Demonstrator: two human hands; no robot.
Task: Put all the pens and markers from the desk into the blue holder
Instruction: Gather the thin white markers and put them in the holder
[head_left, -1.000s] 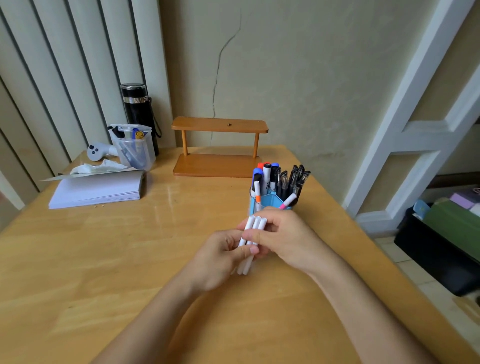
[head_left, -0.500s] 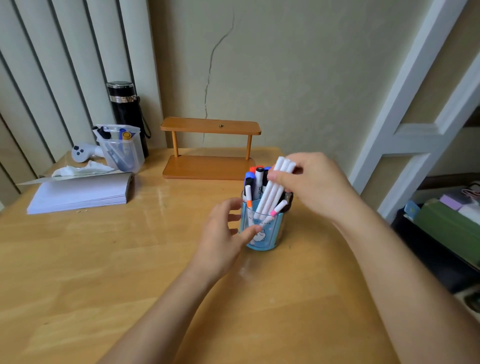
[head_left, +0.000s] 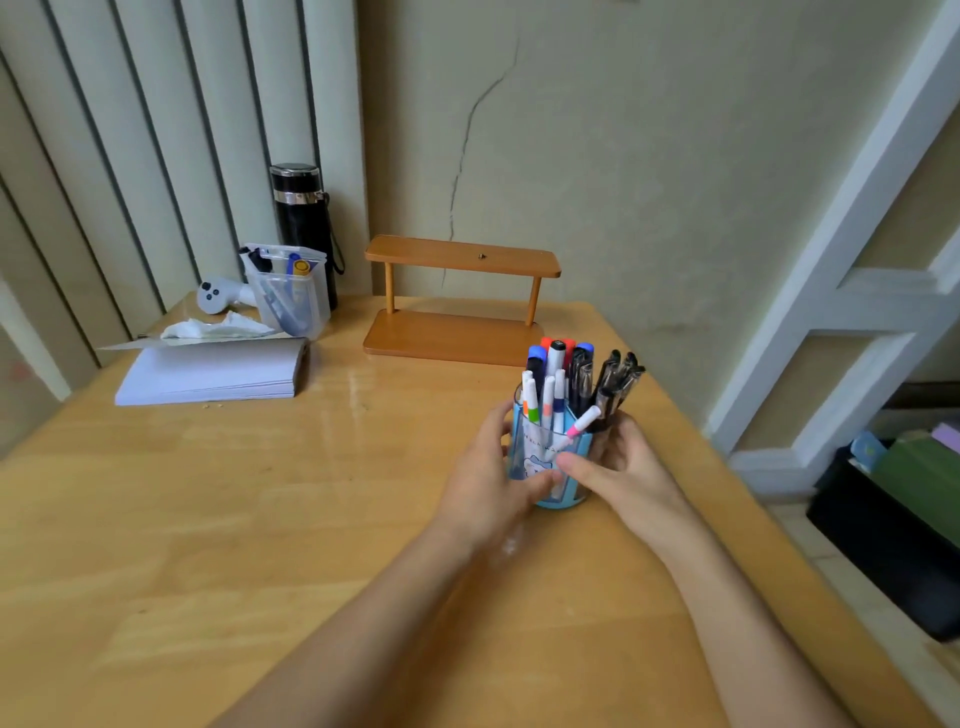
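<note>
The blue holder (head_left: 540, 457) stands upright on the wooden desk (head_left: 260, 519), right of centre. It is packed with several white markers (head_left: 548, 397), coloured-cap markers (head_left: 558, 353) and black pens (head_left: 615, 379). One pink-tipped marker (head_left: 583, 422) leans across its front. My left hand (head_left: 491, 480) wraps the holder's left side and my right hand (head_left: 621, 467) wraps its right side. Both thumbs press on the front wall. No loose pen shows on the desk near the holder.
A small wooden shelf (head_left: 460, 299) stands behind the holder. At the back left are a clear box with pens (head_left: 288, 296), a black flask (head_left: 301, 228), a white controller (head_left: 215, 296), crumpled tissue (head_left: 218, 328) and a stack of paper (head_left: 213, 374). The desk's right edge drops off beside dark bags (head_left: 893, 514).
My right hand has let go of the white markers, which now stand in the holder. Both hands have closed around the holder's sides.
</note>
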